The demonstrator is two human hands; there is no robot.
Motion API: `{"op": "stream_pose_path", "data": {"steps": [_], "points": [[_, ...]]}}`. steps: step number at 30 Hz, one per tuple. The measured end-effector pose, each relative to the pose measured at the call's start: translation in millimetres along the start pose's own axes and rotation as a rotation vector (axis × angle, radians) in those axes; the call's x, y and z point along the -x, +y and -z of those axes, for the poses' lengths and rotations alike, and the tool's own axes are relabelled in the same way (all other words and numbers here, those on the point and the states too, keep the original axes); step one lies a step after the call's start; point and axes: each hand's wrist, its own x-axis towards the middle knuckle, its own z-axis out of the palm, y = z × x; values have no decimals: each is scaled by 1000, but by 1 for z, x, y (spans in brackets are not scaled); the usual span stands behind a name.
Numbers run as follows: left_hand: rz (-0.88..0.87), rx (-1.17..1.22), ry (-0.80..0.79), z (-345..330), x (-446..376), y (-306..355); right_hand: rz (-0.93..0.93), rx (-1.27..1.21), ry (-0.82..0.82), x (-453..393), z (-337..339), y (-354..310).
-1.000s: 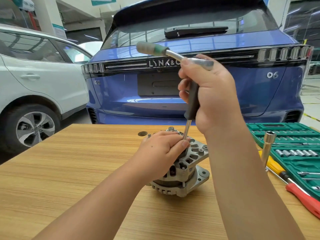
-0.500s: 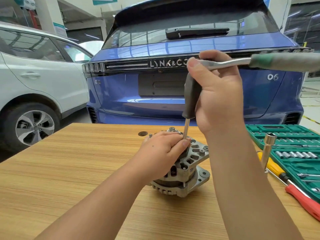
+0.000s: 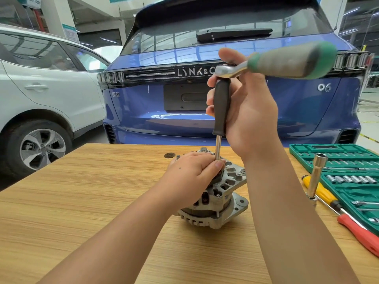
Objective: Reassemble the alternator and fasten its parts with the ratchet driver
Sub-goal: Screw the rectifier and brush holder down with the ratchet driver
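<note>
Ratchet driver (image 3: 221,107) shaft vertical, handle pointing right | right hand (image 3: 249,111) grips it | left hand (image 3: 192,177) clasps alternator (image 3: 223,199)

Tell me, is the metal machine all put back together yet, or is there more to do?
Mostly together: the alternator stands on the table with its two halves joined. In hand now: the right hand holds the ratchet driver upright on top, while the left hand steadies the bottom of it. Left to do: finishing this tightening. A washer lies loose behind, so some parts may remain.
</note>
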Motion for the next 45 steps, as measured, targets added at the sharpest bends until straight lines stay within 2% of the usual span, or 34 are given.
{"op": "stream_pose_path", "data": {"steps": [3, 7, 9, 13, 19, 22, 26, 29, 34, 37, 42, 45], "points": [[-7, 8, 0, -1, 0, 0, 53, 74, 80, 0, -2, -1], [-31, -14, -13, 0, 2, 0, 332, 480, 351, 4, -14, 6], [-36, -20, -26, 1, 2, 1, 294, 458, 411, 3, -16, 5], [-17, 3, 1, 1, 0, 1, -51, 35, 267, -3, -5, -11], [-21, 25, 22, -1, 0, -2, -207, -105, 153, -2, -4, -10], [-25, 18, 31, -2, 1, -2, -148, -124, 154, 0, -7, -8], [-12, -1, 29, -3, 0, -2, 79, 207, 139, 6, -11, -1], [-4, 10, 23, -3, 0, -1, 153, 267, 102, 5, -9, 3], [2, 10, 20, -2, 0, 0, 45, -60, -63, 1, 0, 3], [6, 9, 23, -2, 1, 1, -22, -141, -103, -1, 6, 1], [-4, 14, 27, -1, 1, 1, -81, -79, 0, -1, 0, 0], [-16, 9, 23, -2, 1, 1, -44, 103, 119, 2, -8, -3]]}}
